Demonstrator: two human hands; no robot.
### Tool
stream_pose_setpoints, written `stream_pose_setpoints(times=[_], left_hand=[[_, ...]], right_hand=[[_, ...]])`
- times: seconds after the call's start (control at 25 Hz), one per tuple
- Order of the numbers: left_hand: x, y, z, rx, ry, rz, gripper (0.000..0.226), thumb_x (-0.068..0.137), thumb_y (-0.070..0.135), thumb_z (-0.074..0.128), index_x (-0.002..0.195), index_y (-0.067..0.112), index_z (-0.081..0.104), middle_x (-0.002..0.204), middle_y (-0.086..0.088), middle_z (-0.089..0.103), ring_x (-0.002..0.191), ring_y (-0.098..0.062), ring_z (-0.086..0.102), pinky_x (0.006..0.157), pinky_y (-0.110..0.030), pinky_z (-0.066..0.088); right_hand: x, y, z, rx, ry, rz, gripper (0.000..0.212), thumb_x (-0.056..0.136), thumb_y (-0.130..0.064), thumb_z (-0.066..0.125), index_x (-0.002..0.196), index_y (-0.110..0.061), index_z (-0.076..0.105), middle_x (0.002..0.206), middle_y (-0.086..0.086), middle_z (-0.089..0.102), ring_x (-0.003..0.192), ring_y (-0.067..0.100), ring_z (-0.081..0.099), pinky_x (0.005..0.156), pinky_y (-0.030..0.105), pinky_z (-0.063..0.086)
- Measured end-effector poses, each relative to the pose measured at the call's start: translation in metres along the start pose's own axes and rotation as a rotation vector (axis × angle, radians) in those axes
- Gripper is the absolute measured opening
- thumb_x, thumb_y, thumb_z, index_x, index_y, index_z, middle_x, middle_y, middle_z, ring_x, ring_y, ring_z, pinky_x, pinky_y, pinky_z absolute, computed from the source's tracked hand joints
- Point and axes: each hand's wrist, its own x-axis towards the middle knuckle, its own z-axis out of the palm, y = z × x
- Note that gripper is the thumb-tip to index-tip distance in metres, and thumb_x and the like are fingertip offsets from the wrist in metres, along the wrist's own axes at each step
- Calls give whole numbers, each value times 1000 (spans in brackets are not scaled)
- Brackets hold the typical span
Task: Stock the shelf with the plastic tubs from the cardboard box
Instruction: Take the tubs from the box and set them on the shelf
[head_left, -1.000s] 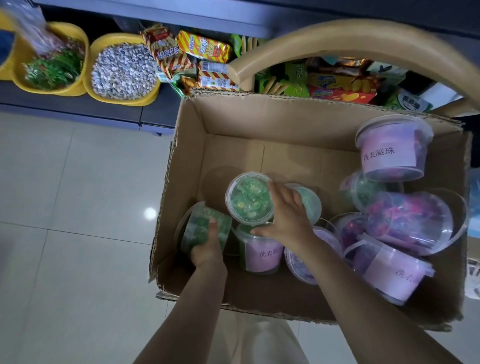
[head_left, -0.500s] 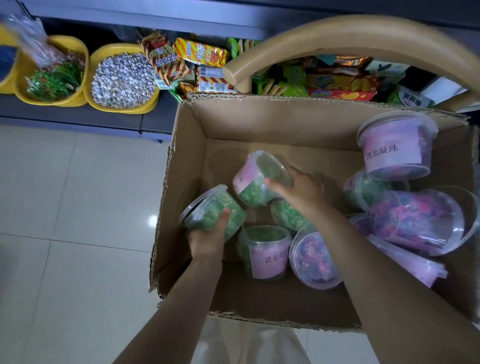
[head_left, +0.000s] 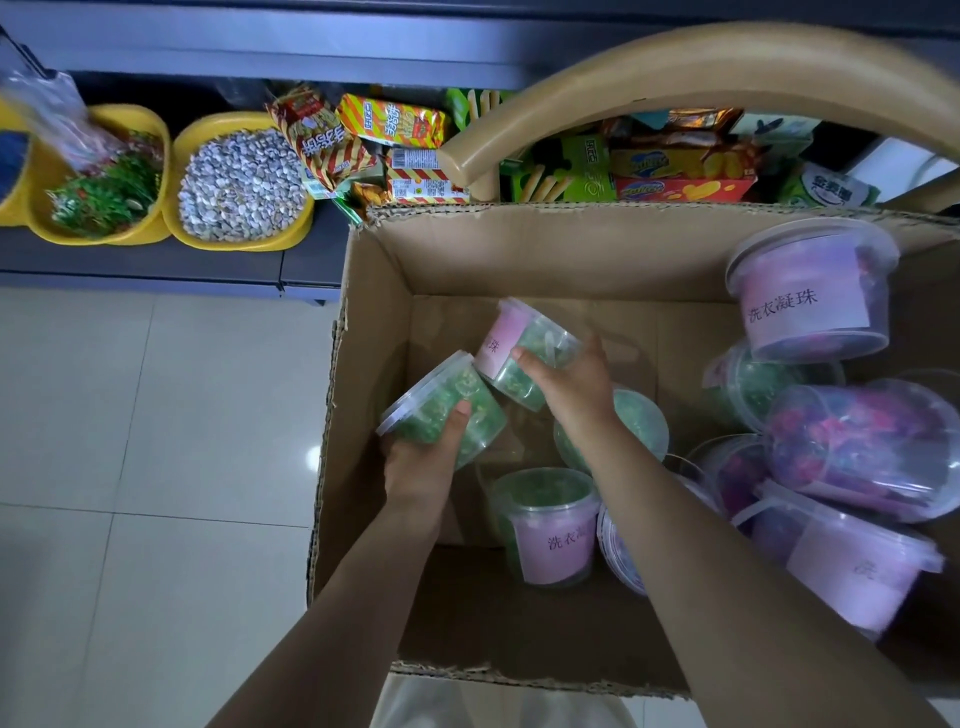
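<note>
At the far left a low dark shelf (head_left: 156, 262) runs across the view, and its front edge meets the pale tiled floor (head_left: 130, 467). On the shelf stand a yellow plastic bowl of green pieces (head_left: 104, 202) and, just beside it, a yellow plastic bowl of grey-white seeds (head_left: 241, 189). Striped snack packets (head_left: 389, 124) lie further right. The floor spreads wide between the shelf edge and the left wall of the brown cardboard box (head_left: 363, 322), whose ragged top rim stands open.

Inside the box, near this left wall, the left hand (head_left: 421, 467) grasps a clear round plastic tub of green beads (head_left: 441, 405). This tub lies on its side with the thumb over its wall and its lid turned to the upper left. Just right of it the right hand (head_left: 571, 387) curls its fingers round a second clear tub with a pink label and green beads (head_left: 519, 353), tilted, with its lid toward the far wall. The two held tubs are close against each other; I cannot tell if they touch. Behind them the bare cardboard bottom shows up to the far wall.

Between the two forearms an upright green tub with a pink label (head_left: 550, 525) stands on the box bottom. Further right, clear tubs of purple beads (head_left: 857, 447) are heaped against the right side, and a pink-labelled purple tub (head_left: 810, 291) sits highest, near the far rim. A curved tan wooden bar (head_left: 701, 57) arches over the far edge of the box.
</note>
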Motion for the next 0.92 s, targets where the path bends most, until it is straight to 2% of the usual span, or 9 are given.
stream_pose_setpoints(times=[0.12, 0.2, 0.32, 0.4, 0.48, 0.56, 0.64, 0.76, 0.92], left_hand=[[9, 0, 2, -38, -1, -35, 88, 69, 60, 68, 139, 16, 39, 134, -8, 48, 122, -27, 48, 105, -36, 40], [11, 0, 5, -98, -13, -49, 88, 66, 61, 70, 137, 17, 43, 131, -7, 52, 118, -25, 51, 104, -37, 42], [11, 0, 7, -162, -44, -73, 78, 70, 55, 71, 133, 16, 48, 125, -4, 56, 115, -23, 54, 99, -31, 43], [8, 0, 4, -205, -71, -78, 72, 71, 52, 72, 130, 16, 51, 117, -1, 58, 112, -22, 56, 96, -29, 43], [6, -2, -3, -220, -137, -66, 75, 64, 55, 76, 127, 20, 54, 118, 1, 62, 110, -21, 59, 101, -35, 45], [1, 1, -13, -239, -214, -17, 71, 60, 51, 80, 123, 25, 58, 116, -1, 66, 106, -20, 63, 100, -41, 47], [-11, 6, -25, -227, -249, 37, 69, 61, 47, 81, 122, 26, 58, 113, 1, 68, 104, -18, 65, 98, -41, 49], [-41, 22, -50, -206, -327, 160, 55, 72, 36, 77, 121, 26, 56, 113, 3, 67, 103, -13, 64, 94, -34, 51], [-91, 58, -95, -208, -527, 262, 30, 79, 32, 67, 108, 30, 60, 109, 6, 69, 100, -8, 65, 80, -27, 54]], right_hand=[[11, 6, 8, 52, 27, 103, 111, 63, -48, 82, 145, -3, 20, 145, 12, 39, 128, 28, 46, 103, 36, 44], [11, 7, 12, 219, -2, 197, 109, 53, -52, 85, 137, -7, 33, 131, 7, 54, 114, 24, 58, 96, 36, 51], [9, 10, 13, 281, 43, 188, 111, 29, -61, 83, 124, -13, 51, 112, 3, 67, 95, 20, 67, 86, 38, 57], [5, 6, 5, 233, 64, 119, 100, 37, -55, 87, 120, -12, 52, 107, 0, 67, 93, 17, 67, 86, 35, 56], [-6, 1, -8, 204, 83, 82, 84, 52, -39, 89, 121, -11, 49, 107, -2, 65, 95, 14, 65, 85, 30, 54], [-19, -1, -25, 193, 117, 45, 80, 58, -33, 88, 123, -11, 47, 109, -3, 63, 95, 13, 63, 80, 25, 54], [-40, -4, -42, 165, 155, 5, 82, 60, -32, 87, 127, -12, 44, 109, -5, 59, 95, 11, 58, 74, 17, 47], [-75, -15, -64, 175, 199, -26, 90, 59, -32, 88, 134, -13, 40, 116, -2, 57, 101, 13, 57, 81, 22, 45], [-131, -52, -99, 238, 225, -133, 75, 62, -26, 87, 126, -14, 48, 110, -4, 62, 101, 14, 60, 85, 28, 49]])
